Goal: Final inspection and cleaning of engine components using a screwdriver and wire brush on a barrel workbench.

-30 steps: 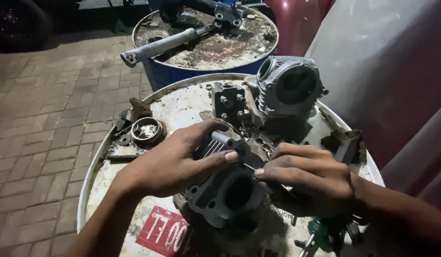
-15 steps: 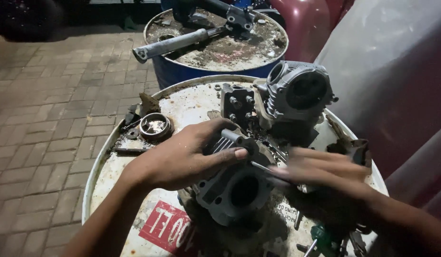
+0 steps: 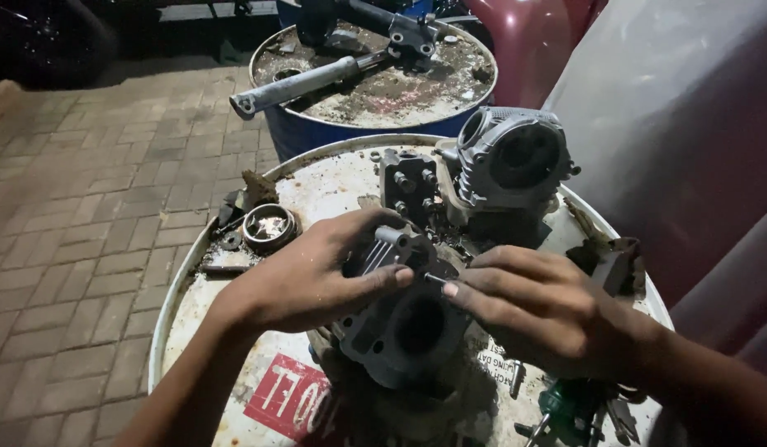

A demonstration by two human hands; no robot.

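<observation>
A grey engine cylinder block (image 3: pixel 404 327) is seen lying on the white drum lid (image 3: pixel 334 186), its round bore turned up towards the camera. The block's upper left side is clasped by the left hand (image 3: pixel 313 277), the thumb being laid across the casting towards the bore. A thin metal pin (image 3: pixel 434 279) is pinched between the fingertips of the right hand (image 3: pixel 536 306) and is held just at the block's upper edge, close beside the left thumb; whether the pin is touching the casting cannot be told. Behind the block, a finned cylinder head (image 3: pixel 512 161) is stood near the far rim, and a dark bolted part (image 3: pixel 410 186) is placed just left of it. A small round metal cup (image 3: pixel 268 226) is set at the left rim. A green-handled tool (image 3: pixel 565 406) is lain below the right hand. Beyond, a blue drum (image 3: pixel 317 132) is topped by a grey metal tube (image 3: pixel 297 85).
</observation>
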